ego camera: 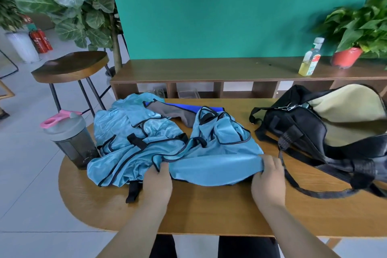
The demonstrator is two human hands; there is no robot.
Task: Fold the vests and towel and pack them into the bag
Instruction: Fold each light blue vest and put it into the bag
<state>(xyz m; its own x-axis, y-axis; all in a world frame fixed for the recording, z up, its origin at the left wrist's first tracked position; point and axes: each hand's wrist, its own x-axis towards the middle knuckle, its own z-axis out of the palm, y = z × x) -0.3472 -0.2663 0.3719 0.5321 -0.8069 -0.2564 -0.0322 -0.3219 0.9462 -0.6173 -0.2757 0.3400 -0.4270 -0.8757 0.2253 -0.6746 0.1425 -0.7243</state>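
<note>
You're only starting: fingers of your left hand (157, 181) and right hand (269, 178) pinch one vest (217, 159) by its near hem, while the other vests (129, 144), towel (167, 112) and open bag (303, 130) wait.

A light-blue black-trimmed mesh vest (211, 159) lies crumpled before you, near hem pulled taut. A second light-blue vest (129, 132) is heaped touching its left. Beyond them lies a grey-and-blue towel (167, 111), partly covered. At right your black fabric bag (303, 128) lies open, pale lining showing.
</note>
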